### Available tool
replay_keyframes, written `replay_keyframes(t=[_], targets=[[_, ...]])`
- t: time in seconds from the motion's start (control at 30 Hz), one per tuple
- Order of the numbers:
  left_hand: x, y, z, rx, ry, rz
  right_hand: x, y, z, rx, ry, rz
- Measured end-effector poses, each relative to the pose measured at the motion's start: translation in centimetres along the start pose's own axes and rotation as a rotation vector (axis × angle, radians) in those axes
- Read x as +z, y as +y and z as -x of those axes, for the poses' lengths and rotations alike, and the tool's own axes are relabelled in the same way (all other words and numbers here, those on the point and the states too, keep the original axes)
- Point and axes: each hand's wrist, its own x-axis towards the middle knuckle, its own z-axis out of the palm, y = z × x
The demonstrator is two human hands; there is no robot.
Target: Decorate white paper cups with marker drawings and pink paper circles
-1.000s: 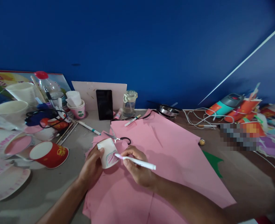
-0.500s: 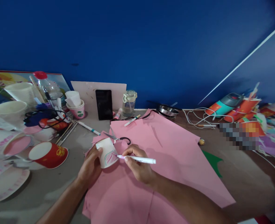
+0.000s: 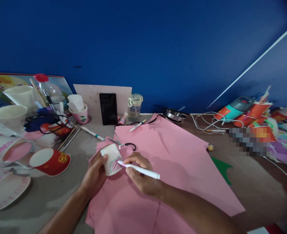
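A white paper cup [image 3: 109,155] lies tilted in my left hand [image 3: 95,174], whose thumb presses on its side. On the cup's wall is a teal outline filled with pink-purple strokes. My right hand [image 3: 140,177] is closed around a white marker [image 3: 145,171], its tip against the coloured patch. Both hands are over large pink paper sheets [image 3: 182,169]. Just beyond the cup lie scissors [image 3: 126,145] with black handles, blades part open. A teal-ended marker [image 3: 92,133] and a green-ended marker [image 3: 137,125] rest farther back.
Left of my hands lies a red paper cup [image 3: 50,161], near stacked white cups [image 3: 10,113] and a paper plate [image 3: 10,191]. A black phone [image 3: 108,109] leans on a board by a glass jar [image 3: 135,107]. Cables [image 3: 206,125] and a teal device [image 3: 233,110] lie right.
The marker's tip has moved left and slightly up across the coloured patch, and its back end has dropped. My left hand and the cup have barely moved.
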Motion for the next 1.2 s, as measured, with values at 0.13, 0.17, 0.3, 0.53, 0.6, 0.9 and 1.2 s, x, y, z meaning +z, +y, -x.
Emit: replay_keyframes(t=[0.13, 0.17, 0.3, 0.53, 0.6, 0.9, 1.2], targets=[[-0.32, -0.06, -0.13, 0.001, 0.031, -0.009, 0.05, 0.28, 0.01, -0.026, 0.004, 0.023], [-0.45, -0.07, -0.19, -0.001, 0.038, -0.011, 0.03, 0.31, 0.01, -0.026, 0.004, 0.027], [-0.69, -0.04, -0.37, -0.007, 0.055, 0.012, -0.24, 0.29, -0.11, 0.013, 0.011, 0.025], [-0.26, -0.10, -0.25, 0.019, 0.057, 0.025, -0.66, 0.72, -0.50, 0.117, 0.032, -0.046], [-0.28, -0.12, -0.21, 0.026, 0.046, 0.018, -0.67, 0.84, -0.46, 0.153, 0.030, -0.100], [-0.38, -0.21, -0.11, -0.011, -0.012, 0.002, -0.35, -0.13, -0.31, 0.003, -0.067, -0.060], [-0.54, -0.29, -0.32, 0.006, 0.007, -0.028, -0.16, 0.19, -0.27, -0.014, -0.038, 0.032]])
